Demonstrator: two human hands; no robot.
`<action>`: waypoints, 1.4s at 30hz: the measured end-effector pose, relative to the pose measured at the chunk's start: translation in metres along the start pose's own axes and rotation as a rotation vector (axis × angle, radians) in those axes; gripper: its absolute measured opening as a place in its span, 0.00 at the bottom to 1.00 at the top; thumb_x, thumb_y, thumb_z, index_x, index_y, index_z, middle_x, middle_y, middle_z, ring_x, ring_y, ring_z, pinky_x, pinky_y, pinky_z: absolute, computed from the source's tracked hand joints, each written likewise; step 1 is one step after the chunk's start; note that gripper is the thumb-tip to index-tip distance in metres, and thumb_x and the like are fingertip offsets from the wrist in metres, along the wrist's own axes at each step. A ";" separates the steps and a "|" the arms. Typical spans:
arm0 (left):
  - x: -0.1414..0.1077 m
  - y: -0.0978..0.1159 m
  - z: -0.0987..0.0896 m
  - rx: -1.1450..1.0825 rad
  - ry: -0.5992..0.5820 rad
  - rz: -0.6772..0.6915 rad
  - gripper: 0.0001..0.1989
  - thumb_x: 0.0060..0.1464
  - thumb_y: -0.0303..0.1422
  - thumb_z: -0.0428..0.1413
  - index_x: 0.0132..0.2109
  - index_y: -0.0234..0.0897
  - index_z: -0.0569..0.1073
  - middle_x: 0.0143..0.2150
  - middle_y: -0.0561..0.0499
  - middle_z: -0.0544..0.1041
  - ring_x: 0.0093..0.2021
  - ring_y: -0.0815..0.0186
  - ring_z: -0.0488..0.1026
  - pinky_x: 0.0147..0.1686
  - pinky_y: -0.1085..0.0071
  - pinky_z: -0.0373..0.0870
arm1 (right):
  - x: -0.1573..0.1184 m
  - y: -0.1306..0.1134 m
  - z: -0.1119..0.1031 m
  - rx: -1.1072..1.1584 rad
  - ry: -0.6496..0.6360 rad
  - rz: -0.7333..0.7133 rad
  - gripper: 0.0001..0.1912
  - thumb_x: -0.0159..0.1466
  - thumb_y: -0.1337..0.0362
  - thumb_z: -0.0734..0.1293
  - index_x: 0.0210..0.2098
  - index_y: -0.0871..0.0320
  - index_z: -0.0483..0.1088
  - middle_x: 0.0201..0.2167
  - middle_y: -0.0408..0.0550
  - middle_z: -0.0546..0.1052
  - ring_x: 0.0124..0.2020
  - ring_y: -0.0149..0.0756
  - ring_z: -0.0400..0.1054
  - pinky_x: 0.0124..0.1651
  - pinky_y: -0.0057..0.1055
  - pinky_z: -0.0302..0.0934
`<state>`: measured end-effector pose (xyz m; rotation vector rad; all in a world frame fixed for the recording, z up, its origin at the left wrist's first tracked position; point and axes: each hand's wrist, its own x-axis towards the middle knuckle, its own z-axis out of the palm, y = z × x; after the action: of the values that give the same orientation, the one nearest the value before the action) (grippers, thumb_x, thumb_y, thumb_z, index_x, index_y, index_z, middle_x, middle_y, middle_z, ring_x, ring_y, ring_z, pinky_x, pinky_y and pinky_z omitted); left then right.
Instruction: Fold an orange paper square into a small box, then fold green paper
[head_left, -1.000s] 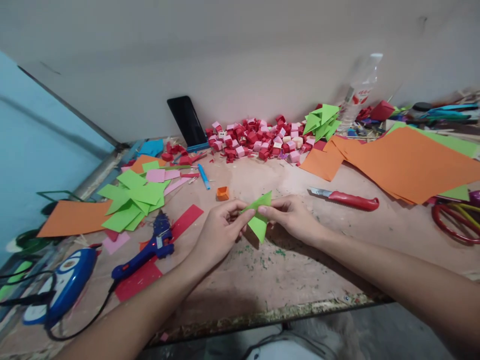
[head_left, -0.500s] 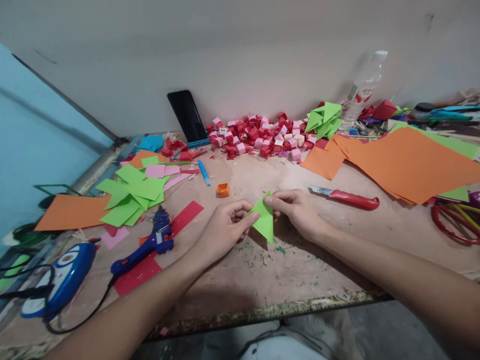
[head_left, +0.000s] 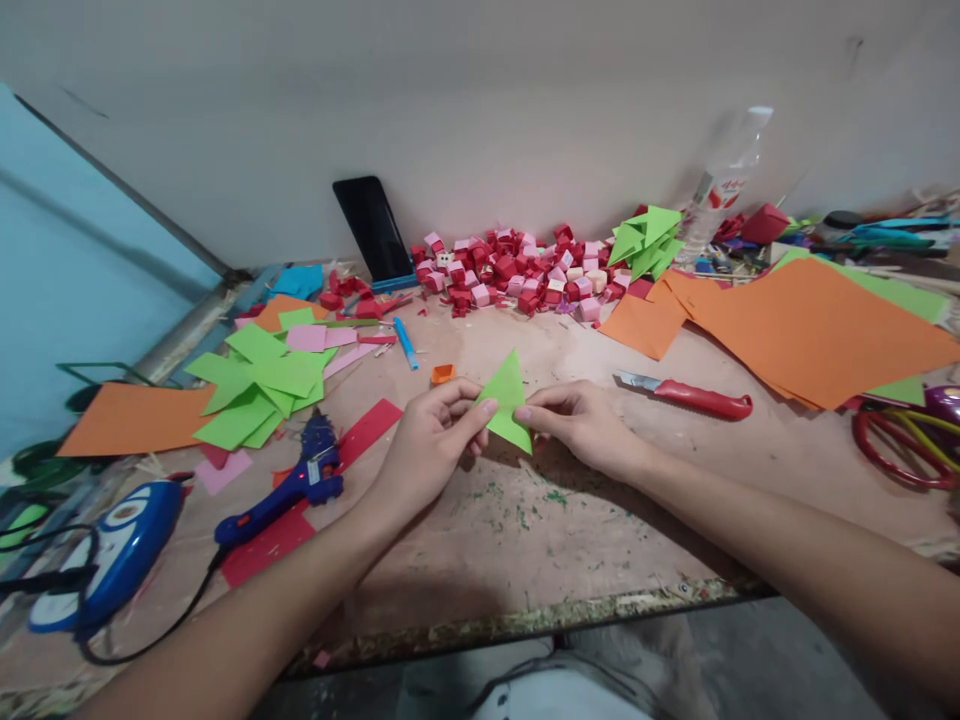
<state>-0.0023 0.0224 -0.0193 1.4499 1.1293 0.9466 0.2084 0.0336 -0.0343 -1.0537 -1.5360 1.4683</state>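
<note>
Between my two hands, just above the table, is a green folded paper triangle [head_left: 508,398] with one point up and another down. My left hand [head_left: 439,432] pinches its left side, thumb on the near face. On the right edge, the thumb and fingers of my right hand [head_left: 581,422] are closed on the same paper. A tiny orange paper box [head_left: 443,374] sits just behind my left hand. To the right of my right hand lies a red-handled utility knife [head_left: 686,391], blade out.
A blue glue gun [head_left: 300,485] with a cord, green paper squares [head_left: 259,385] and a blue-and-white device [head_left: 109,555] lie left. Red and pink paper pieces [head_left: 517,270], a phone [head_left: 373,228] and a bottle [head_left: 727,185] line the wall. Orange sheets [head_left: 817,325] and red-handled scissors [head_left: 900,452] are right.
The green paper has moved up and left and turned, its upper point now rising higher. My right hand has slid from its upper part down to the right edge; my left hand keeps its pinch.
</note>
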 end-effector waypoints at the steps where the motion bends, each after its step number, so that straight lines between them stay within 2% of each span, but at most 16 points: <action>1: 0.000 0.001 0.000 0.000 0.004 0.003 0.11 0.64 0.40 0.62 0.39 0.37 0.75 0.24 0.56 0.74 0.24 0.71 0.70 0.26 0.75 0.67 | 0.000 0.000 0.000 0.001 0.002 -0.005 0.19 0.62 0.48 0.75 0.30 0.59 0.80 0.26 0.45 0.77 0.26 0.32 0.65 0.32 0.31 0.60; 10: 0.002 0.005 -0.003 -0.085 0.119 0.006 0.11 0.62 0.40 0.64 0.38 0.38 0.75 0.24 0.55 0.76 0.23 0.70 0.71 0.24 0.77 0.67 | -0.002 -0.001 0.002 0.067 -0.063 0.042 0.17 0.62 0.50 0.76 0.31 0.59 0.81 0.28 0.49 0.82 0.28 0.34 0.72 0.36 0.32 0.67; 15: 0.004 0.000 -0.003 -0.083 0.120 0.001 0.12 0.62 0.41 0.64 0.39 0.38 0.75 0.24 0.54 0.76 0.24 0.69 0.73 0.25 0.77 0.70 | -0.003 0.001 0.004 0.069 -0.143 0.086 0.17 0.62 0.50 0.76 0.34 0.58 0.79 0.31 0.49 0.83 0.30 0.35 0.75 0.35 0.31 0.68; 20: 0.003 -0.002 -0.003 -0.100 0.146 0.024 0.12 0.63 0.42 0.63 0.40 0.38 0.75 0.24 0.55 0.76 0.23 0.70 0.72 0.24 0.77 0.69 | -0.003 -0.001 0.004 -0.030 -0.209 0.057 0.17 0.67 0.52 0.73 0.33 0.60 0.79 0.31 0.50 0.83 0.27 0.31 0.72 0.32 0.28 0.64; 25: 0.005 -0.002 -0.006 -0.168 0.212 0.049 0.10 0.63 0.40 0.63 0.40 0.39 0.75 0.24 0.56 0.76 0.23 0.69 0.72 0.23 0.77 0.69 | -0.002 -0.002 0.001 0.036 -0.215 0.093 0.12 0.64 0.55 0.74 0.33 0.59 0.78 0.29 0.47 0.82 0.27 0.32 0.72 0.32 0.28 0.66; 28: 0.005 -0.003 -0.007 -0.195 0.236 0.057 0.11 0.62 0.41 0.63 0.40 0.40 0.74 0.23 0.57 0.74 0.22 0.69 0.71 0.20 0.77 0.66 | -0.002 -0.002 0.000 0.060 -0.121 0.046 0.12 0.65 0.55 0.74 0.34 0.59 0.78 0.29 0.47 0.81 0.28 0.33 0.73 0.33 0.29 0.67; 31: 0.004 -0.002 -0.004 -0.106 0.202 0.049 0.12 0.63 0.42 0.62 0.40 0.38 0.74 0.24 0.56 0.75 0.22 0.69 0.71 0.20 0.77 0.66 | 0.000 -0.001 0.001 0.065 -0.013 -0.006 0.13 0.63 0.55 0.75 0.42 0.58 0.79 0.34 0.48 0.82 0.32 0.36 0.75 0.36 0.32 0.70; 33: 0.002 0.000 0.000 -0.045 0.148 0.027 0.13 0.64 0.43 0.62 0.41 0.37 0.75 0.25 0.55 0.76 0.24 0.69 0.72 0.23 0.76 0.69 | 0.001 0.000 0.002 0.052 -0.019 -0.006 0.14 0.63 0.57 0.75 0.45 0.57 0.79 0.36 0.48 0.82 0.33 0.37 0.75 0.38 0.33 0.70; 36: -0.002 0.002 0.004 -0.042 0.060 0.028 0.13 0.60 0.41 0.65 0.41 0.36 0.77 0.28 0.54 0.76 0.26 0.70 0.73 0.26 0.76 0.71 | 0.001 0.001 0.002 0.072 -0.023 0.026 0.11 0.63 0.57 0.75 0.39 0.58 0.81 0.31 0.46 0.80 0.30 0.34 0.72 0.35 0.31 0.68; 38: -0.004 0.001 0.003 -0.088 0.016 0.038 0.12 0.59 0.41 0.66 0.42 0.36 0.78 0.29 0.53 0.77 0.26 0.70 0.73 0.26 0.75 0.71 | 0.001 0.001 0.002 0.164 -0.008 0.069 0.12 0.61 0.55 0.77 0.36 0.58 0.80 0.28 0.45 0.78 0.28 0.33 0.70 0.34 0.31 0.68; 42: -0.004 -0.003 -0.001 -0.199 -0.012 0.005 0.12 0.63 0.41 0.63 0.42 0.36 0.79 0.30 0.51 0.78 0.27 0.67 0.73 0.24 0.73 0.70 | 0.001 0.001 -0.001 0.319 -0.003 0.125 0.16 0.60 0.53 0.78 0.39 0.59 0.80 0.29 0.45 0.78 0.27 0.33 0.71 0.33 0.31 0.68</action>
<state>-0.0045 0.0186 -0.0221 1.2958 0.9930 1.0221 0.2085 0.0350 -0.0352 -0.9680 -1.2028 1.7328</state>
